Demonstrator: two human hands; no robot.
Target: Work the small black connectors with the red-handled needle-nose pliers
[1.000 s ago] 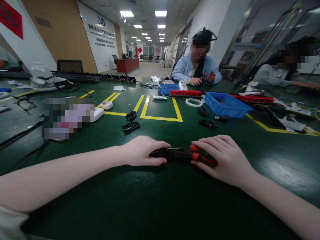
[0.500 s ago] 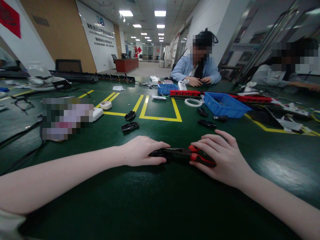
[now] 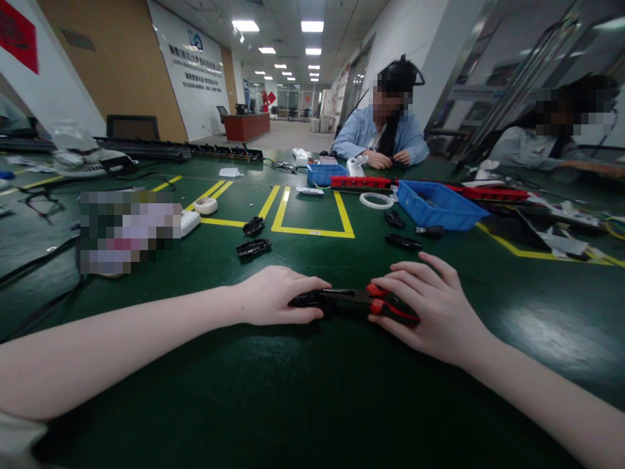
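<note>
The black part is mid-worktop, right before you; on or just above it, can't tell. Your left hand pinches it between thumb and fingers, probably to steady it against the pliers. Your right hand wraps their handles, some fingers raised, likely a light grip. Two black shells lie beyond, presumably out of the way; blue bin farther right.

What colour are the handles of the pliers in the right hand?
The handles are red and black, showing best in the head view.
</note>
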